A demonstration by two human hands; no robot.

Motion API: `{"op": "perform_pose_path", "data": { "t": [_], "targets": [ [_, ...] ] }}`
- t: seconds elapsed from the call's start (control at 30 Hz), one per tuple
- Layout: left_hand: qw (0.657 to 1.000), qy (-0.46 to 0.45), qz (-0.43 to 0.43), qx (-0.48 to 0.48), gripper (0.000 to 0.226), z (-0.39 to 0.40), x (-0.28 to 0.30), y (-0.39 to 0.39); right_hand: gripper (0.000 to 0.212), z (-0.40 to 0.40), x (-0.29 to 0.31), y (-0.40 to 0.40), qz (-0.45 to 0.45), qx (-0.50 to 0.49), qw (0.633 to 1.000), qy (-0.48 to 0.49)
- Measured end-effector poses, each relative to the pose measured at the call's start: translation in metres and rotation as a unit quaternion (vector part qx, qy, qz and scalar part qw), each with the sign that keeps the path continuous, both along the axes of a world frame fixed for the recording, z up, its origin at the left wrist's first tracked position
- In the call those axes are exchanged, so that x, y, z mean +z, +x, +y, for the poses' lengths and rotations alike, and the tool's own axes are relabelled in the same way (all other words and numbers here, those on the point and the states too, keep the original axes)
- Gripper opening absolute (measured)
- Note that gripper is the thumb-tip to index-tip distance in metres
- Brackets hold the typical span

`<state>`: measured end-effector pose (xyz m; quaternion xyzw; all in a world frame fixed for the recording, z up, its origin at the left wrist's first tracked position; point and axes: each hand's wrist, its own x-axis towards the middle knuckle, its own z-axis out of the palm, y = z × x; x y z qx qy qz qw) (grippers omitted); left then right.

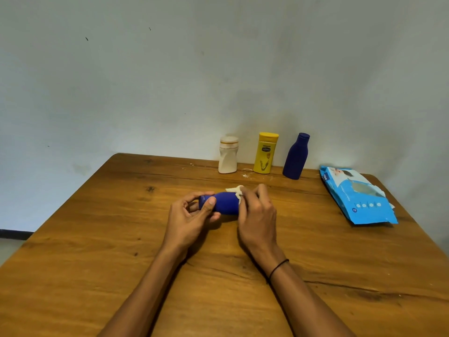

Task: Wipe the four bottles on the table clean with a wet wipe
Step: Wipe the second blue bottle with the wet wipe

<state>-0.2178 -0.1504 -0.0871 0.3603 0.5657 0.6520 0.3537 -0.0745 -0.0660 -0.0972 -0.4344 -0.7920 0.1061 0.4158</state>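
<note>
In the middle of the table [97,239], a small blue bottle [224,202] lies on its side, held just above the wood. The left hand [192,216] is closed around its cap end, thumb on the near side. The right hand [257,212] pinches a white wipe [237,190] against the bottle's flat bottom end. The bottle looks like smooth, stiff plastic and is probably light, so it could slip or spin once it gets wet. Holding it by the narrow cap end seems best (the fat part stays free for rubbing). The wipe is soft and floppy and should bend around the curves. At the far edge stand three more bottles: a white bottle [228,155], a yellow bottle [264,153] and a tall blue bottle [296,156]. The wipe pack [357,198] lies to the right.
</note>
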Motion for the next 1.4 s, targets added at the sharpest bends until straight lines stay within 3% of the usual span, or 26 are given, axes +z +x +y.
{"op": "perform_pose_path", "data": {
  "t": [0.13,0.23,0.37,0.53,0.73,0.8,0.93,1.13,1.27,1.4],
  "targets": [
    [0.999,0.006,0.050,-0.018,0.031,0.000,-0.002,0.000,0.040,-0.010,0.003,-0.006,-0.004,0.133,0.990,0.045],
    [0.995,0.000,0.097,-0.029,0.035,0.001,-0.002,-0.001,0.040,-0.009,0.005,-0.001,-0.034,0.171,0.983,0.060],
    [0.995,0.006,0.089,-0.037,0.033,-0.001,-0.001,-0.001,0.022,0.004,0.000,0.008,-0.046,0.066,0.992,0.094],
    [0.989,0.004,0.138,-0.053,0.039,-0.006,0.001,-0.008,0.022,0.021,-0.002,0.018,0.013,-0.081,0.997,0.008],
    [0.965,0.008,0.257,-0.051,0.061,-0.001,-0.001,-0.005,0.013,-0.008,0.002,-0.002,0.003,0.050,0.992,0.118],
    [0.962,0.004,0.269,-0.052,0.066,-0.001,-0.001,-0.005,0.024,-0.014,0.000,-0.006,-0.032,0.090,0.984,0.148],
    [0.958,-0.001,0.283,-0.041,0.066,-0.003,0.000,-0.005,0.032,-0.006,0.001,0.003,-0.088,0.044,0.979,0.178],
    [0.968,-0.009,0.250,0.006,0.050,-0.006,0.005,-0.013,0.017,0.017,-0.005,0.016,-0.044,-0.076,0.996,0.009],
    [0.975,0.006,0.222,0.000,0.036,-0.006,0.004,-0.005,0.025,-0.001,-0.003,0.001,-0.036,0.021,0.995,0.088],
    [0.978,-0.001,0.206,0.015,0.028,-0.003,0.001,-0.008,0.052,-0.015,-0.003,-0.006,-0.068,0.140,0.980,0.122]
  ]
}}
